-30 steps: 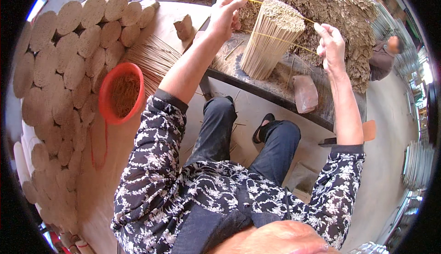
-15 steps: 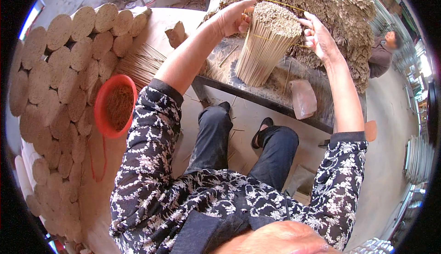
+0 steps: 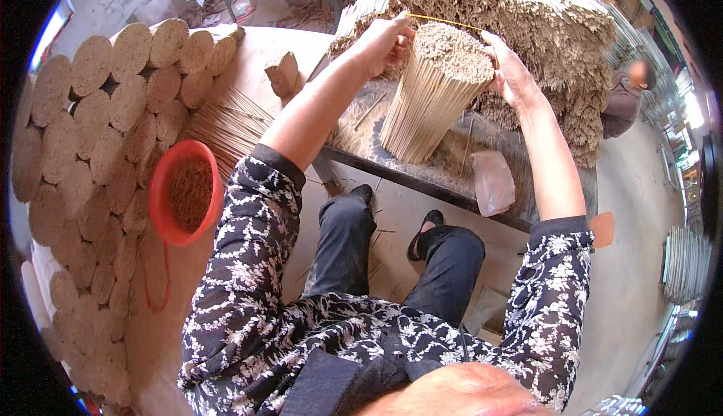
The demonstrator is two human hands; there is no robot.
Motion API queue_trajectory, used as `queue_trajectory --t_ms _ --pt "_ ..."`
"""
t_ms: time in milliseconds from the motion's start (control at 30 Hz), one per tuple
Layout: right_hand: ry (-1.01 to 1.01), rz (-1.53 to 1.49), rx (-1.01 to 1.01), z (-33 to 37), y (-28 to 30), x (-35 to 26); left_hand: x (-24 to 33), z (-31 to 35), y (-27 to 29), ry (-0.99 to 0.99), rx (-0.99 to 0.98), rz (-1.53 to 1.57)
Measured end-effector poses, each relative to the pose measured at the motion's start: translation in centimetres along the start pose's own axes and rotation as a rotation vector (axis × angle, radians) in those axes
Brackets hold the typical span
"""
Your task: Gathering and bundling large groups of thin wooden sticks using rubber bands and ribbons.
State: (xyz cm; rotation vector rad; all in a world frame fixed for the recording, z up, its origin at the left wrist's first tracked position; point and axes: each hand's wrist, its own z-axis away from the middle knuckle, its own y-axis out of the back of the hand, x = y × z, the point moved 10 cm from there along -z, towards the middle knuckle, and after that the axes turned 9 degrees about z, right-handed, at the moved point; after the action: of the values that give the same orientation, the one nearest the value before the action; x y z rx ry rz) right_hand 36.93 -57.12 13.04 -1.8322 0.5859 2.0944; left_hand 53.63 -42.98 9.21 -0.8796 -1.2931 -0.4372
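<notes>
A thick bundle of thin tan sticks stands upright on the dark worktable, leaning a little to the right at its top. A thin yellow elastic band is stretched behind the bundle's top, from one hand to the other. My left hand pinches the band's left end at the bundle's upper left. At the upper right, my right hand holds the other end, its fingers beside the bundle's rim. The far side of the bundle is hidden.
Behind the bundle lies a big heap of loose sticks. Finished bundles are stacked at left, by a red bucket. A block and a plastic-wrapped piece lie nearby. Another person is at far right.
Both hands sit slightly lower in view with the band, and the right hand has come a little inward. The view has shifted a little. The bundle still stands upright.
</notes>
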Motion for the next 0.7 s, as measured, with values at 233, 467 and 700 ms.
queue_trajectory --t_ms 233,467,700 --pt "0.043 0.066 -0.048 1.0 -1.2 -1.0 -0.3 -0.3 -2.8 -0.129 -0.091 0.273" --pt "0.019 0.100 -0.155 0.1 -1.5 -1.0 -0.5 0.0 -4.9 0.042 -0.210 0.411" --pt "-0.160 -0.172 -0.322 -1.6 -1.6 0.9 -0.7 -0.2 -4.0 0.061 -0.075 0.407"
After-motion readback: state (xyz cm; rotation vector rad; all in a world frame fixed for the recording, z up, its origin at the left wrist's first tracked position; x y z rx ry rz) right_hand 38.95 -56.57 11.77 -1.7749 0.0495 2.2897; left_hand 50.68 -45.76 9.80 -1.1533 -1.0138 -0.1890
